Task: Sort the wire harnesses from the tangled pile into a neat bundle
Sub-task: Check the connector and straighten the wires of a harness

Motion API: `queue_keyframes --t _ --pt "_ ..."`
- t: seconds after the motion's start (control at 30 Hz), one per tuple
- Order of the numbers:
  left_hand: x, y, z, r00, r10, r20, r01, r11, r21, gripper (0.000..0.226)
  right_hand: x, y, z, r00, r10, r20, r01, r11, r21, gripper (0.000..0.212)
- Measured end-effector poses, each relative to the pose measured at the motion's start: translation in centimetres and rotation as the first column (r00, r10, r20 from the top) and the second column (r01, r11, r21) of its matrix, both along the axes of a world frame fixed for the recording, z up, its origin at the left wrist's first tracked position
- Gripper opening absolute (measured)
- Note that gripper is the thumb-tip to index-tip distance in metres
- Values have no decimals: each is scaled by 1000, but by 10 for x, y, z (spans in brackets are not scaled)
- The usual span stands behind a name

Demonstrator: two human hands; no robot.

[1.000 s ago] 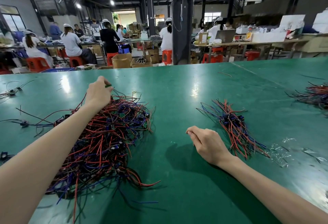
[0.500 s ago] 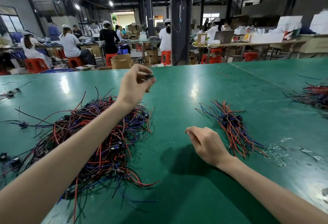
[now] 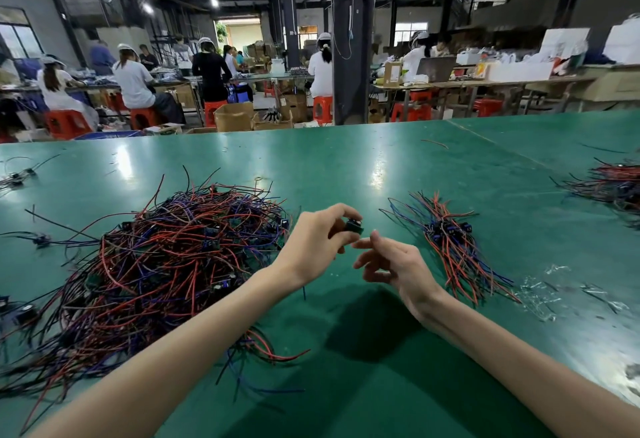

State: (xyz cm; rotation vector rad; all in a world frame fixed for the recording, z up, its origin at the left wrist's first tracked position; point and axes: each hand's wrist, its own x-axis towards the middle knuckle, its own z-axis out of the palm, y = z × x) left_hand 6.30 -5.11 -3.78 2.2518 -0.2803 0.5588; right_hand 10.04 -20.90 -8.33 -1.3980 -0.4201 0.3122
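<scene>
Your left hand [image 3: 317, 241] is raised just above the table [image 3: 346, 167] in the middle of the frame, with its thumb and fingertips pinching a small black connector block [image 3: 354, 226]; the wires that belong to it are hidden behind your hand, apart from what may be a short blue end showing below your wrist. Your right hand [image 3: 393, 264] sits just to the right of it, holding nothing, its fingers loosely spread and lightly bent, with the forefinger tip very near the block; whether it touches cannot be told. The tangled pile [image 3: 173, 257] of red, blue and black wires with small dark connectors fills the left centre of the frame, and your left forearm crosses over its near edge. The sorted bundle [image 3: 453, 247] lies right of centre, just beyond your right hand, its wires running roughly the same way with the black connectors gathered near the far end. A few bits of clear plastic [image 3: 540, 295] lie on the table near the bundle's close end. Another heap of wires [image 3: 613, 184] sits at the right edge of the frame, and some loose harnesses [image 3: 41, 240] lie at the left edge. Across the top of the frame, people sit on red stools [image 3: 67, 122] at other benches, either side of a dark pillar [image 3: 351, 56].
</scene>
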Motion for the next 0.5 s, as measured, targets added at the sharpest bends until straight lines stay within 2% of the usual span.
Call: queue_keyframes --t 0.13,0.27,0.4,0.5 --pt "-3 -6 -10 999 -48 -5 48 998 42 27 2 0 3 980 46 -193 -12 985 170 31" --pt "-9 -9 -17 994 -13 110 -2 991 137 37 2 0 6 946 117 -301 -48 973 228 19" --pt "-16 -8 -24 988 36 149 -60 985 161 39 1 -1 9 927 154 -341 -67 965 254 15" --pt "-16 -3 -24 985 54 165 -80 985 156 23 -1 0 10 929 157 -335 -66 961 269 13"
